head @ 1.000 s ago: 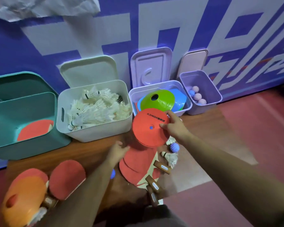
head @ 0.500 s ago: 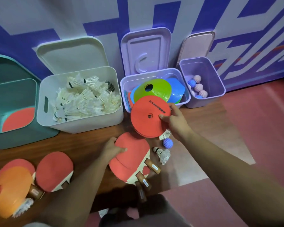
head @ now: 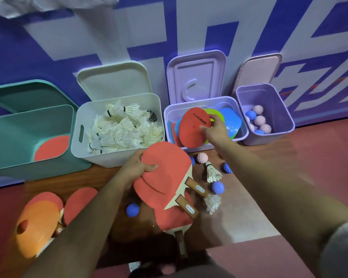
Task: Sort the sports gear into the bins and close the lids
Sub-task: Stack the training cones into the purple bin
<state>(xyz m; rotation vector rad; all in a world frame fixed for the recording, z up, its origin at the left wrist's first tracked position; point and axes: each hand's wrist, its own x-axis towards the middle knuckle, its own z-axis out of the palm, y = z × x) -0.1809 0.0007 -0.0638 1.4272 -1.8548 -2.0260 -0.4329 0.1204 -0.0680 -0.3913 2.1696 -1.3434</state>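
spiky balls point(head: 217, 187), shuttlecocks point(head: 211, 173) scattered beside paddle pile point(head: 173, 215); four bins point(head: 117, 157) at wall point(head: 88, 37), lids up. left hand point(head: 136, 167) gripped top paddle point(head: 169, 163); right hand point(head: 215, 131) pinched red disc point(head: 193, 127) over lilac bin point(head: 225, 99) rim.

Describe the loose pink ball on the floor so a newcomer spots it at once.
Start at the lilac bin holding the cones. On the wooden board just before its front wall lies a spiky ball. It is pink; the loose balls around it are blue.

Red disc point(head: 192, 127), lilac bin point(head: 205, 102), teal bin point(head: 28, 149).
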